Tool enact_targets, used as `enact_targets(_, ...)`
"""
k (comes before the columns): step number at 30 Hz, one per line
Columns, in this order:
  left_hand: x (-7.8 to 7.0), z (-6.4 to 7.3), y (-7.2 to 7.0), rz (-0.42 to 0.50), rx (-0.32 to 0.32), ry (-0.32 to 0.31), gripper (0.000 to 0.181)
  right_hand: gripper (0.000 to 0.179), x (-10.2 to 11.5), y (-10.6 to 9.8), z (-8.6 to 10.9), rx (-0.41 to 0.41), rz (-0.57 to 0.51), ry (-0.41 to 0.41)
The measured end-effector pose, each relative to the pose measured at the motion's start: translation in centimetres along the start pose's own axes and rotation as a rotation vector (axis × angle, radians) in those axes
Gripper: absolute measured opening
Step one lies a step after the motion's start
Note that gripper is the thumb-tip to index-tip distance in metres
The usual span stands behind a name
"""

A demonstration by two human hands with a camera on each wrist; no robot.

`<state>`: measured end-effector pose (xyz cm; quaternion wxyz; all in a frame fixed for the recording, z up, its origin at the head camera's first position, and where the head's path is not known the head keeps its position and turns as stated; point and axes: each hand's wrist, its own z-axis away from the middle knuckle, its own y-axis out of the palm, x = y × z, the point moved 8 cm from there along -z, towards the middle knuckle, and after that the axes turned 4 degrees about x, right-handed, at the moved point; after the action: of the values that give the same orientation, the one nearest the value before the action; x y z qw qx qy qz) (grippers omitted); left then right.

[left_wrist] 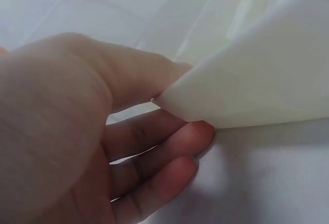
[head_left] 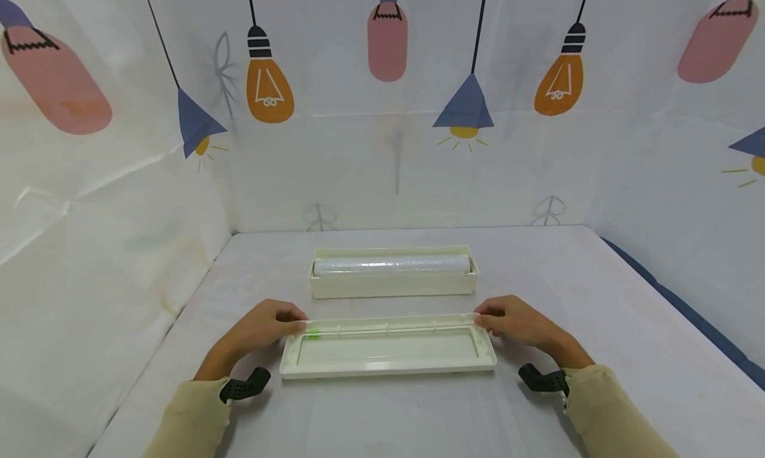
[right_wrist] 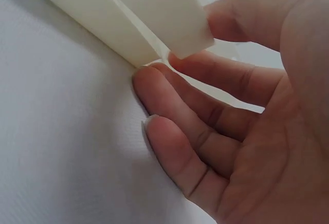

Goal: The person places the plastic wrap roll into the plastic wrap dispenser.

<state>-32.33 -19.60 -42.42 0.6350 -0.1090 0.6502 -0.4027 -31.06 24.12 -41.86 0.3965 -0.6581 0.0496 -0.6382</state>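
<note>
A cream plastic lid [head_left: 388, 348] of a cling film dispenser lies in front of me, its inner side up, with a small bright green piece [head_left: 313, 335] near its far left corner. My left hand [head_left: 269, 324] pinches that far left corner between thumb and fingers. At the opposite end, my right hand [head_left: 515, 322] grips the far right corner, thumb on one face and fingertips underneath in the right wrist view. Behind the lid stands the cream dispenser box [head_left: 394, 286], open at the top, with a roll of cling film [head_left: 391, 265] lying in it.
A white cloth [head_left: 382, 415] covers the table. White sheets printed with lamps and bulbs hang as a back wall [head_left: 382, 166] and along both sides. Black wrist camera mounts [head_left: 245, 385] sit at both sleeve cuffs.
</note>
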Motion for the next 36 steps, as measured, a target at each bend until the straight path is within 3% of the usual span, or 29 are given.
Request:
enact_targets(2,0.0,-0.1,0.0,0.005,-0.012,-0.006,0.016,0.029,-0.1,0.0,-0.1,-0.007,-0.011,0.007)
enact_targets(9,-0.7,-0.2,-0.8,0.014,-0.116,0.063,0.015,0.032,-0.1,-0.2,0.0,-0.052,-0.036,0.057)
enact_targets(18,-0.3,0.1,-1.3,0.121,-0.21,0.016,0.02,0.038,-0.5,0.1,-0.1,-0.053,-0.182,0.031)
enact_targets(22,-0.5,0.1,-1.8,0.129,-0.249,0.028,0.025,0.042,-0.4,-0.1,-0.2,-0.067,-0.23,0.002)
enact_targets(27,-0.5,-0.1,-1.9,0.175,-0.26,0.038,0.03,0.044,-0.5,-0.4,-0.2,-0.127,-0.268,0.002)
enact_targets(36,0.5,-0.2,-1.6,0.184,-0.242,-0.068,0.05,0.041,-0.4,-0.4,-0.2,-0.203,-0.273,-0.035)
